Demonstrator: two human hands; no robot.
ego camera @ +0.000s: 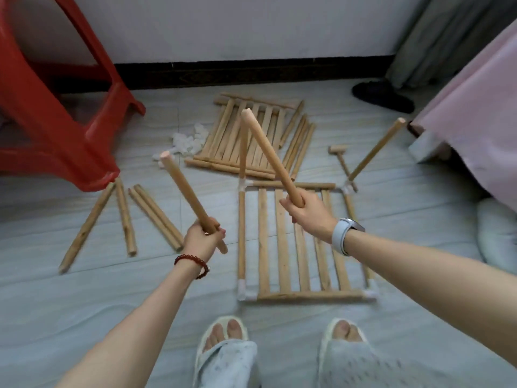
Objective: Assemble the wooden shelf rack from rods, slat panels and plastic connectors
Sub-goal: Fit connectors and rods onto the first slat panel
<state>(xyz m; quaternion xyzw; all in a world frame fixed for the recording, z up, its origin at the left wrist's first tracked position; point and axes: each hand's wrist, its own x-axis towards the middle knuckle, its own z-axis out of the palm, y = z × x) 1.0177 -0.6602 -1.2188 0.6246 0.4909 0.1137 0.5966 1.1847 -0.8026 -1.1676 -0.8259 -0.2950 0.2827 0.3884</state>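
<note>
Slippers [223, 357] on my feet sit at the bottom of the view, toes pointed at the slat panel [302, 245] lying flat on the floor just ahead, its four corners capped with white plastic connectors [246, 292]. Two upright rods [242, 147] already stand in the far corners, so I judge the near corners come next. My left hand [202, 238] is curled tight round the lower end of one rod [187, 191], and my right hand [306, 210] is wrapped the same way round a second rod [270, 155], both tilted up and away so the ends can swing down into the sockets. Spare rods [126, 217] lie loose to my left, well apart from the panel. Beyond it a stack of slat panels [246, 135] rests near the wall, with a heap of white connectors [186, 142] beside it and a small mallet [340, 155] to the right. Room is tight: a red stool [56, 121] crowds the left, a pink bedcover [475, 113] the right.
</note>
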